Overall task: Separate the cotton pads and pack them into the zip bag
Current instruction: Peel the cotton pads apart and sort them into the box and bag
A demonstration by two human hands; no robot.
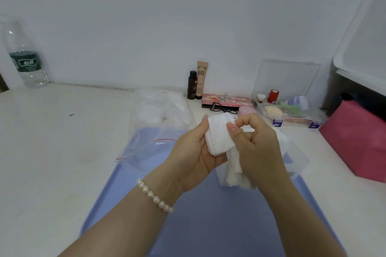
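My left hand (194, 150) holds a stack of white square cotton pads (219, 137) above the blue tray (208, 225). My right hand (257, 148) pinches the stack's right edge with thumb and forefinger, and more white pads (236, 171) hang below it in its lower fingers. A clear zip bag (154, 129) with a red seal line lies on the tray's far left corner, with white pads (165, 108) inside its far end. A second clear plastic wrapper (296, 158) lies under my right hand.
A water bottle (25, 58) stands at the far left by the wall. Two cosmetic tubes (198, 81), a pink palette (227, 101) and an eyelash curler (221, 108) sit behind my hands. A clear organiser box (290, 108) and a pink box (359, 140) stand on the right.
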